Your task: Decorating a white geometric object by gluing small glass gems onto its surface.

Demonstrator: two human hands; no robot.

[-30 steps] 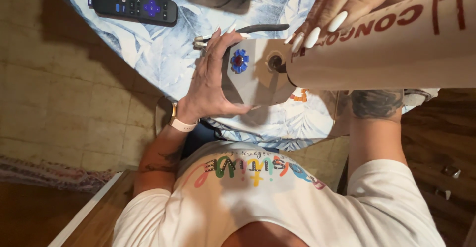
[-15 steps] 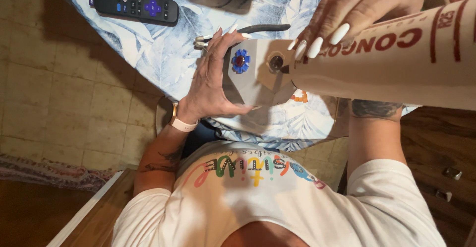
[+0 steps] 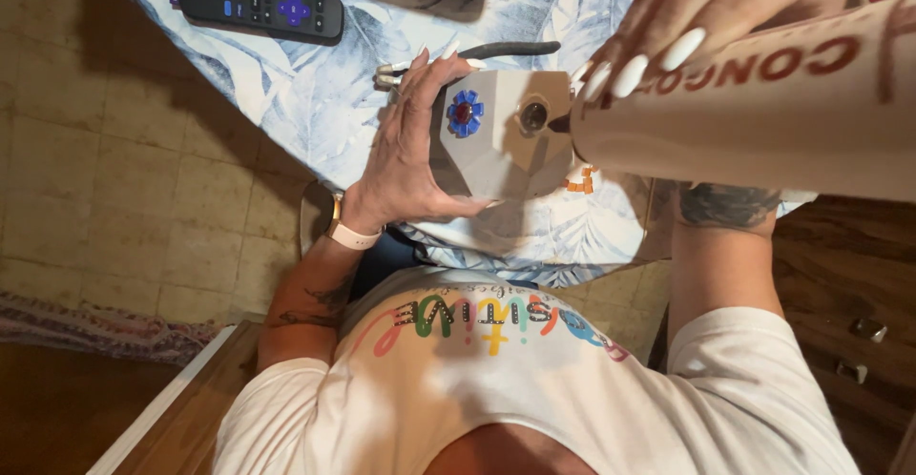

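Holding a small faceted grey box (image 3: pixel 496 141) over the edge of the table (image 3: pixel 315 93), the left hand (image 3: pixel 405 151) wraps its fingers around the box's left side; the right hand (image 3: pixel 725 8) grips a large tan tube (image 3: pixel 763 103) whose nozzle (image 3: pixel 563 124) touches a round brown gem (image 3: pixel 532 114) on the box's face; beside it sits a blue flower decoration with a red centre (image 3: pixel 465 113), already fixed in place as far as I can judge. One ornament looks finished and a second is being worked on; the other facets in view are bare. Whether the box holds anything cannot be told, since only its outer faces show. Small orange pieces (image 3: pixel 579 182) lie on the leaf-print cloth just under the box; pliers (image 3: pixel 477 55) rest behind it; a black remote (image 3: pixel 258 6) lies well apart.
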